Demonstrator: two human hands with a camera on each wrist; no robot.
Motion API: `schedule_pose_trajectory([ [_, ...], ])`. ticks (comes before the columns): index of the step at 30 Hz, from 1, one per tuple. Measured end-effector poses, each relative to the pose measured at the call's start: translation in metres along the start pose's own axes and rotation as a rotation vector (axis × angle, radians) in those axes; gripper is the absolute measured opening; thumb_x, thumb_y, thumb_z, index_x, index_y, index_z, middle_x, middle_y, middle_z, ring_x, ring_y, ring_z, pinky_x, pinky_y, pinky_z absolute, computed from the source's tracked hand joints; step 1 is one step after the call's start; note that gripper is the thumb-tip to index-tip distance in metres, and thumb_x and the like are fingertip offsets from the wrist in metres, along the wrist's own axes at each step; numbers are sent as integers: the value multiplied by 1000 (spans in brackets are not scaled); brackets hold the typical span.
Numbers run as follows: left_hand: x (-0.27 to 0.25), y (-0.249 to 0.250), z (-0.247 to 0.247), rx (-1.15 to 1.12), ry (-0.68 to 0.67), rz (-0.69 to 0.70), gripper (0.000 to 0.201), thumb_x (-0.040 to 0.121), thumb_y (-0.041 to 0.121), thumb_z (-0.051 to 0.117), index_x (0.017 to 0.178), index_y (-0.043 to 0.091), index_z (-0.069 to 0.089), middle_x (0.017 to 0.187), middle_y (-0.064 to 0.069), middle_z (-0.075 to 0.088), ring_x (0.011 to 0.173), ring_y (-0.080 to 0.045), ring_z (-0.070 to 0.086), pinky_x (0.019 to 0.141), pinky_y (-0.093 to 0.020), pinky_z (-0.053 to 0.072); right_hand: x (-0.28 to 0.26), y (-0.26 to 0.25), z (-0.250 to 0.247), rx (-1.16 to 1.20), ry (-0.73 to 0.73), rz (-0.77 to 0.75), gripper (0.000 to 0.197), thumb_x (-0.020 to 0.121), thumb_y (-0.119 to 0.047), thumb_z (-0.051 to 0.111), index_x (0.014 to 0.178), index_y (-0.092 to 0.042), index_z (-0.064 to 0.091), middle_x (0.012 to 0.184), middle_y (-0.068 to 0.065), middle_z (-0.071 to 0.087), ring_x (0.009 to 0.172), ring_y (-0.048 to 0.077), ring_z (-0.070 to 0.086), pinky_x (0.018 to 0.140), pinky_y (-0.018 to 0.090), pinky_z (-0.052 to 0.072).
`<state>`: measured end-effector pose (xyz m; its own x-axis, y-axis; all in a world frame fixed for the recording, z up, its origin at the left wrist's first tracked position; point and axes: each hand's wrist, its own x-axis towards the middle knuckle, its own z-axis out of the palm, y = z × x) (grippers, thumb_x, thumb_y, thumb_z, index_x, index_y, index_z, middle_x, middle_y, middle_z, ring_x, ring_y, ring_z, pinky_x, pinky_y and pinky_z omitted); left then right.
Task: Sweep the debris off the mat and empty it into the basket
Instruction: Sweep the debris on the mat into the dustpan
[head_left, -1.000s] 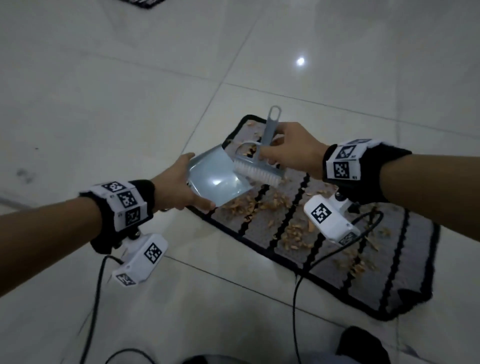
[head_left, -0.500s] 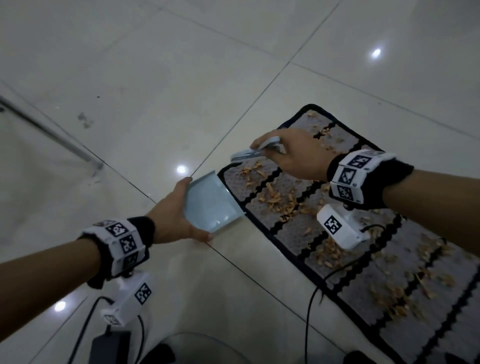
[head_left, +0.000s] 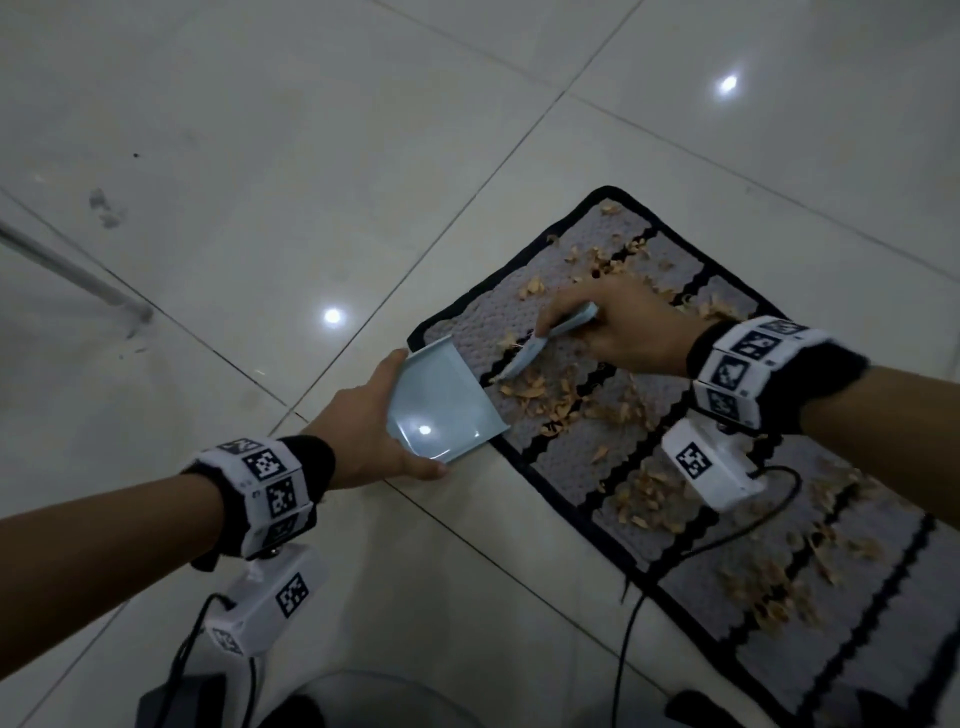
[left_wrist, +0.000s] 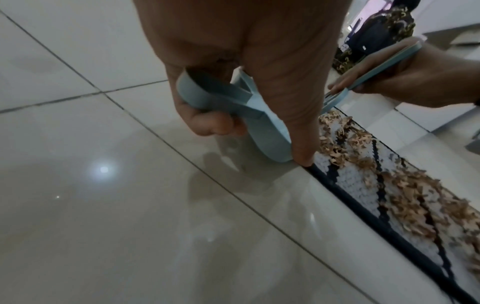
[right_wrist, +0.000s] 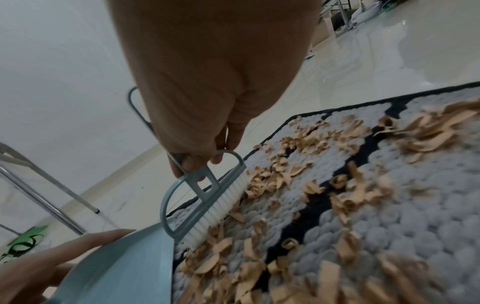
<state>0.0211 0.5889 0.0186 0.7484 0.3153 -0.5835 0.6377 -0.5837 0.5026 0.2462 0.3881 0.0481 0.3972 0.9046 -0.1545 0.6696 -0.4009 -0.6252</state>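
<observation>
Two hands, brush beside dustpan

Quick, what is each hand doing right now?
Left hand: closed around the handle of the dustpan.
Right hand: closed around the handle of the brush, bristles on the mat.

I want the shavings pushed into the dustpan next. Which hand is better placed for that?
Right. The right hand grips the brush, its bristles on the mat among the shavings; the left hand holds the dustpan at the mat's edge.
</observation>
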Motion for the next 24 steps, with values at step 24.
schedule_pose_trajectory([
  [24, 11, 22, 24, 61, -41, 26, 129, 61, 62, 81, 151, 34, -6, 108, 1, 52, 88, -22, 56, 77, -31, 49, -39, -17, 56, -47, 445, 51, 18, 98, -12, 54, 107, -2, 65, 88, 13, 67, 74, 25, 58, 63, 37, 50],
])
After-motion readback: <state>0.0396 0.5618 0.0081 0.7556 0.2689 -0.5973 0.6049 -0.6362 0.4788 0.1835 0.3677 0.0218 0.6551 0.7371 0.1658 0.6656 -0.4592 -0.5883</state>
